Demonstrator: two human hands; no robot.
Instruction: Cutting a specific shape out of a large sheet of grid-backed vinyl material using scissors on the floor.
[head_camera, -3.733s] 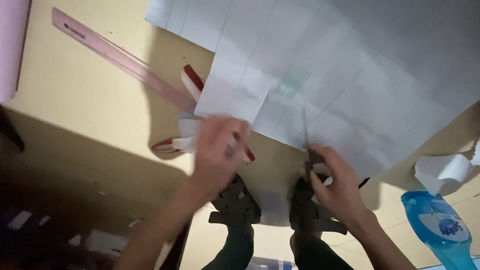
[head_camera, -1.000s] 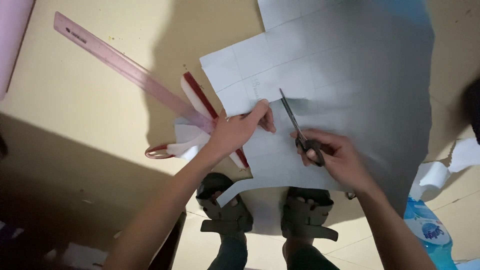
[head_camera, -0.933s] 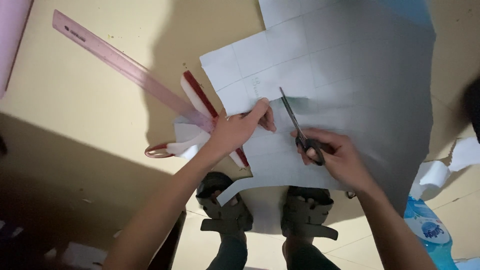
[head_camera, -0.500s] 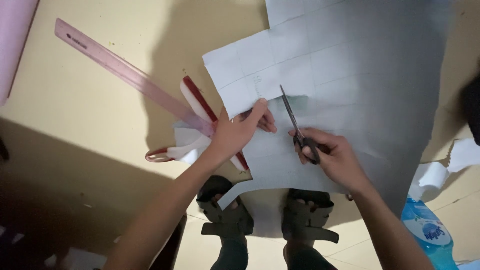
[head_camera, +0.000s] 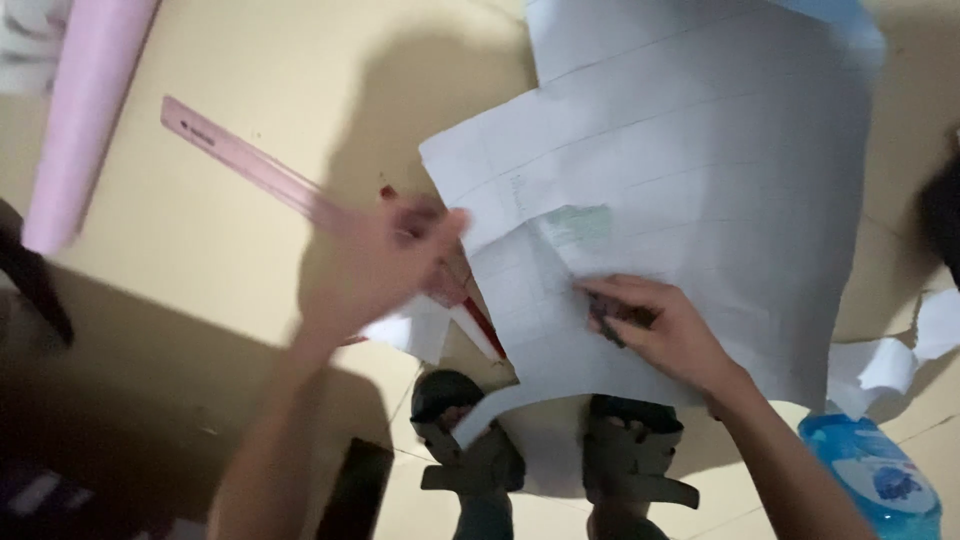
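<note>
A large white sheet of paper (head_camera: 690, 170) with ruled lines hangs in front of me over a tan floor. My right hand (head_camera: 665, 325) grips dark-handled scissors (head_camera: 607, 320) against the lower part of the sheet; the blades are hidden. My left hand (head_camera: 385, 260) is blurred, fingers spread, off the paper's left edge and above a pink ruler (head_camera: 270, 180). A cut strip of the paper (head_camera: 490, 410) curls down near my feet.
A pink roll (head_camera: 85, 110) lies at the top left. White-and-red scraps (head_camera: 450, 325) sit under my left hand. My feet in dark sandals (head_camera: 560, 465) stand below. A blue bottle (head_camera: 880, 480) and crumpled white paper (head_camera: 900, 350) lie at the right.
My left hand has let go of the paper's edge and swung left, blurred. The scissors have turned down into my right hand, blades no longer showing. The sheet has shifted.
</note>
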